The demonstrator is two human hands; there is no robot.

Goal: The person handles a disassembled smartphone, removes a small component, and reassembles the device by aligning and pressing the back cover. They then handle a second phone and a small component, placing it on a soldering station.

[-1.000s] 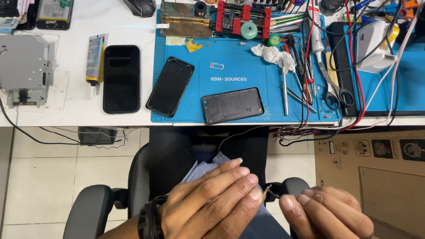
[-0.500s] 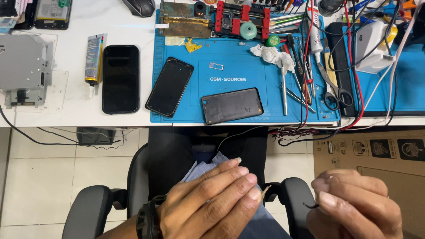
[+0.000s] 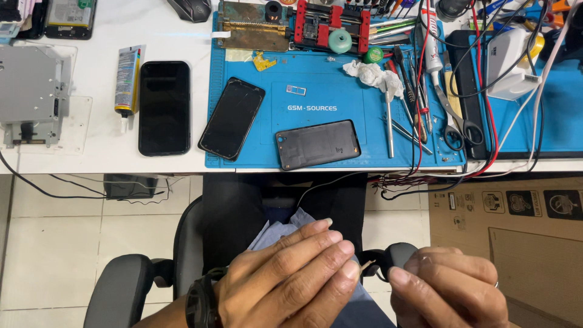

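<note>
Head camera, looking down: left hand (image 3: 285, 282) flat, fingers extended, empty; right hand (image 3: 449, 288) curled, grip impossible to tell. Small pale sliver (image 3: 366, 263) between both hands, over the lap. On the blue mat (image 3: 316, 79): two dark phones; a third phone (image 3: 164, 107) on the white desk.

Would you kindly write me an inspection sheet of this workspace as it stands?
Surface: white bench with a blue mat.
Job's things: thin sliver between the two hands' fingertips; what it is cannot be told.
Clutter: three phones, glue tube, tweezers, scissors, crumpled tissue.
Hands: left hand and right hand low over the lap, fingers curled.
Cables: red and black leads trailing off the edge.
Surroundings: chair armrest, cardboard box, tiled floor.
</note>
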